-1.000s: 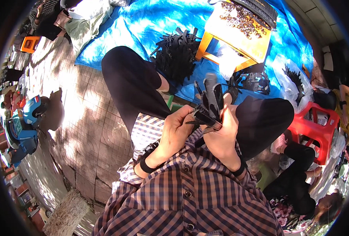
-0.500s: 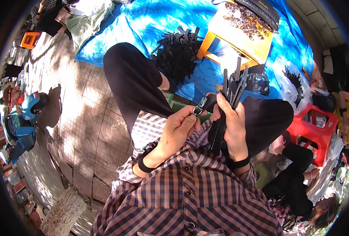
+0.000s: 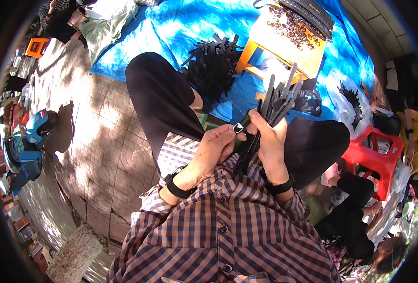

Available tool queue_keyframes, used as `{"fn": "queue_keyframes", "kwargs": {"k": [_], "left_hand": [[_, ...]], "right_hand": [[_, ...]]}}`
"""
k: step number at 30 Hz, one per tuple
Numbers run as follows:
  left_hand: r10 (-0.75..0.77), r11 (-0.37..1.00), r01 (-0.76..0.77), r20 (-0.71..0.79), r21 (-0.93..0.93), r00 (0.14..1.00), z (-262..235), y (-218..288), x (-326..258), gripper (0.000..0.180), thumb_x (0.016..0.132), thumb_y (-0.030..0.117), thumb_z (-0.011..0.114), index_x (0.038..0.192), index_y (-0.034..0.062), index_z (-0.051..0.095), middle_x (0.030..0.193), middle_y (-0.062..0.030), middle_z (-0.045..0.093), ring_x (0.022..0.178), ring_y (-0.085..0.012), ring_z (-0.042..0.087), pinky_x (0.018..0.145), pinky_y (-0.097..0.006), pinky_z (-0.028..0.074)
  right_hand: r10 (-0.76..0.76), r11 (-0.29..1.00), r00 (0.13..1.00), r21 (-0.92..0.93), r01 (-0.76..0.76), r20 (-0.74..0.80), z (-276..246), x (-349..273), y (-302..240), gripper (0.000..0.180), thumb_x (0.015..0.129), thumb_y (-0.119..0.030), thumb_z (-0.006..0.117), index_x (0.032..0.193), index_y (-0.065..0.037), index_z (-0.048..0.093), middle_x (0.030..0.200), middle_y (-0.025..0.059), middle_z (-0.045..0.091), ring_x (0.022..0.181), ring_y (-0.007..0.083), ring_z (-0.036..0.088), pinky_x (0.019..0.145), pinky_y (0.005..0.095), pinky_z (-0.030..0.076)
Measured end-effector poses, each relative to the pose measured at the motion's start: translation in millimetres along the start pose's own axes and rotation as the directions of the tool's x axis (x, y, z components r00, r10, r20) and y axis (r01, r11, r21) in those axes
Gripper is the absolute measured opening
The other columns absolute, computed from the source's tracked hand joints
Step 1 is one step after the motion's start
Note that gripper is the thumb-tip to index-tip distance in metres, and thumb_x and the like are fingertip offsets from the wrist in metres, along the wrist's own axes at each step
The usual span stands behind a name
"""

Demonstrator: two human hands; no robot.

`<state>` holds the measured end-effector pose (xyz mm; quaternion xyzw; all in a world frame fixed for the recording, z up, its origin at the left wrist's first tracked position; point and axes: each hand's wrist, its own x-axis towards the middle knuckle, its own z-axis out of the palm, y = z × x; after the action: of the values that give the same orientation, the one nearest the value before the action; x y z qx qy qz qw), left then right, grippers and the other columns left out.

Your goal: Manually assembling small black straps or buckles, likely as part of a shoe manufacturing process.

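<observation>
My left hand (image 3: pixel 214 148) is closed, its thumb and fingers pinching a small shiny metal buckle (image 3: pixel 238 128) at chest-front height over my lap. My right hand (image 3: pixel 270 144) is wrapped round a bundle of thin black straps (image 3: pixel 279 98), whose ends fan out above the fist and hang below it. Its thumb and forefinger meet beside the buckle, where a dark strap end seems to touch the metal. Whether the strap passes through the buckle cannot be made out. Fingers hide part of both.
Metal buckles (image 3: pixel 289 26) and a black bag (image 3: pixel 308 14) lie on a yellow stool (image 3: pixel 260 33). Beside it, black straps (image 3: pixel 213 66) are heaped on a blue tarp (image 3: pixel 164 33). A red stool (image 3: pixel 383 162) and a seated person (image 3: pixel 348 217) are at right, a blue scooter (image 3: pixel 27 146) at left.
My right hand has shifted slightly left and up, bringing the strap bundle closer to my left hand. The buckle has turned, and less of it shows between the fingertips.
</observation>
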<state>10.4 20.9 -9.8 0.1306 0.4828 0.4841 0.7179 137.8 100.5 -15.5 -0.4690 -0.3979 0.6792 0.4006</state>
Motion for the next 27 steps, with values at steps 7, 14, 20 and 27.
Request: {"fn": "queue_keyframes", "kwargs": {"k": [7, 14, 20, 27], "left_hand": [[0.066, 0.982, -0.057, -0.044, 0.181, 0.997, -10.3, 4.0, 16.5, 0.024, 0.099, 0.021, 0.045, 0.088, 0.0048, 0.06, 0.052, 0.0062, 0.039, 0.045, -0.0019, 0.03, 0.043, -0.018, 0.021], [0.892, 0.179, -0.439, 0.043, 0.88, 0.45, -10.6, 46.7, 62.7, 0.042, 0.082, 0.005, 0.06, 0.121, -0.004, 0.049, 0.111, -0.0202, 0.055, 0.104, -0.0284, 0.055, 0.087, -0.033, 0.044], [0.53, 0.576, -0.398, 0.044, 0.714, 0.847, 24.5, 16.0, 7.2, 0.013, 0.083, 0.009, 0.066, 0.09, 0.0023, 0.058, 0.072, -0.0073, 0.058, 0.061, -0.0143, 0.058, 0.057, -0.028, 0.046], [0.395, 0.711, -0.346, 0.059, 0.612, 0.917, 29.2, 5.7, -1.5, 0.018, 0.088, 0.012, 0.059, 0.102, 0.0049, 0.051, 0.064, -0.006, 0.056, 0.056, -0.0098, 0.054, 0.053, -0.023, 0.042]], "right_hand": [[0.239, 0.96, 0.969, 0.135, -0.244, 0.056, -20.8, 24.3, 19.6, 0.016, 0.082, -0.011, 0.07, 0.085, 0.001, 0.06, 0.072, 0.0036, 0.059, 0.057, 0.01, 0.053, 0.054, 0.0235, 0.044], [0.377, 0.768, 0.908, 0.486, -0.418, 0.186, -32.1, 34.6, 25.6, 0.019, 0.089, -0.011, 0.061, 0.107, -0.004, 0.057, 0.082, 0.0043, 0.053, 0.066, 0.0106, 0.049, 0.059, 0.0263, 0.042], [0.285, 0.826, 0.957, 0.49, -0.278, 0.062, -29.2, 33.5, 17.6, 0.015, 0.085, -0.011, 0.067, 0.093, 0.0, 0.061, 0.08, 0.0062, 0.059, 0.065, 0.0133, 0.055, 0.059, 0.0283, 0.048], [0.198, 0.882, 0.98, 0.435, -0.182, 0.01, -20.4, 32.9, 4.6, 0.014, 0.085, -0.013, 0.067, 0.087, 0.001, 0.063, 0.074, 0.0065, 0.061, 0.062, 0.0144, 0.058, 0.059, 0.0277, 0.049]]}}
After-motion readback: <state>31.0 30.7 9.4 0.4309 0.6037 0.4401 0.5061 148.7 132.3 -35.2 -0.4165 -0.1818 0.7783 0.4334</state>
